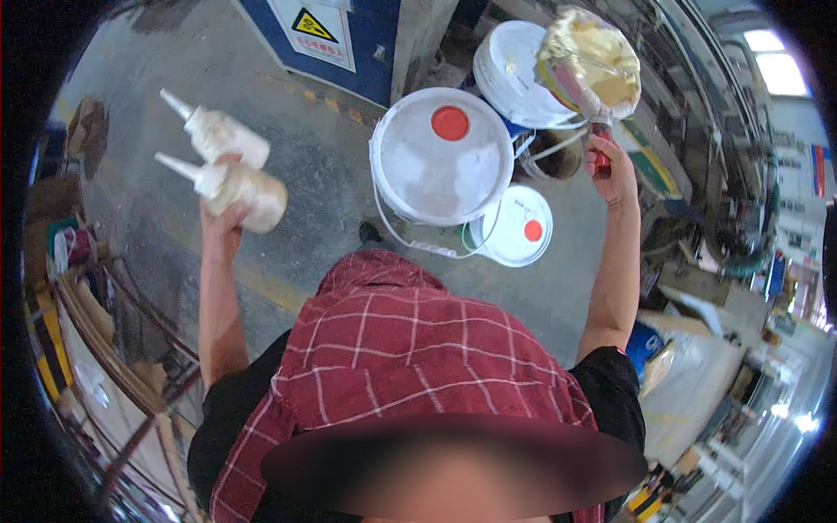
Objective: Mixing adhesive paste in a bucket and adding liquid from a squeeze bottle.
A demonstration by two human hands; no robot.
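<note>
My left hand [223, 218], raised at the left, is closed around a smudged squeeze bottle [253, 199] with a long pointed nozzle. Against it lies a second white squeeze bottle [228, 138], its nozzle also pointing up and left; fingers show between the two. At the upper right my right hand [617, 174] grips the red handle of a flat brush-like tool [602, 155]. The tool's head reaches over a tub [632, 65] smeared with cream-coloured paste. Whether the tub hangs from the same grip or rests on something, I cannot tell.
A large white lidded bucket [410, 166] with a red cap stands ahead, its handle hanging down. Beside it are a white bucket [506, 78] and a smaller red-capped bucket [514, 235]. A blue cabinet [349, 44] rises ahead. Metal racks [131, 375] line the left.
</note>
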